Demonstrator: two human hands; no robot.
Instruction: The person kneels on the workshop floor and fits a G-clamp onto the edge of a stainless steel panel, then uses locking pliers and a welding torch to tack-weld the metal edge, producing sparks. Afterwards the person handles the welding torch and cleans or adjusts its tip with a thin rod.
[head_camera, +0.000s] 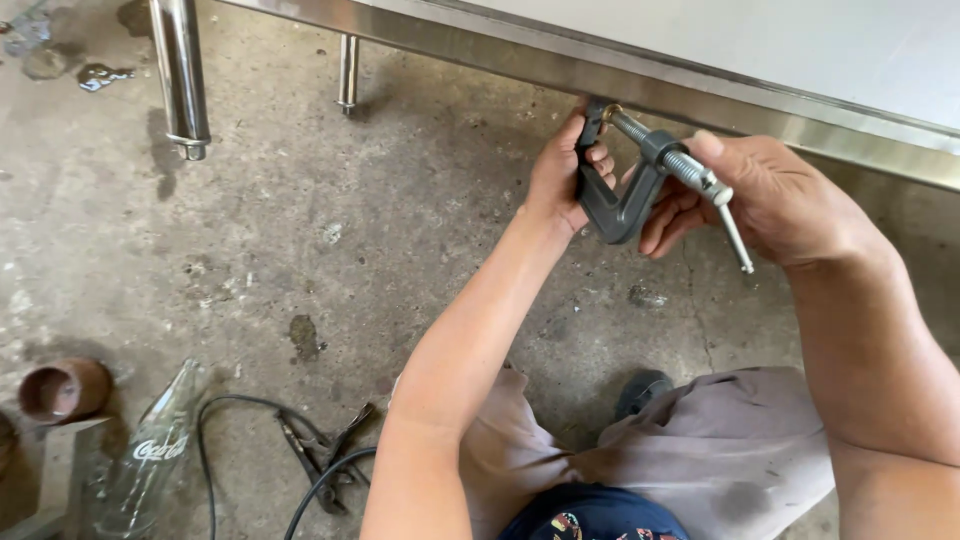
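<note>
Head view shows the left hand (563, 180) reaching up from a bent arm, its grip closed round the frame of a dark C-clamp (612, 205) set against the far steel edge of the desk (700, 95). Right hand (775, 195), wrist bent, grips the clamp's screw (680, 165) near its sliding handle; a glass bottle (150, 450) lies on the floor at near left.

Left hand (562, 180) fingers (598, 160) wrapped round frame of dark grey metal C-clamp (620, 205), clamp set on edge of stainless steel table (700, 95). Right hand (770, 195) fingers (665, 215) round clamp's threaded silver screw (680, 165). Clear glass bottle (150, 450) lying on concrete floor (300, 220), well away from fingers.
</note>
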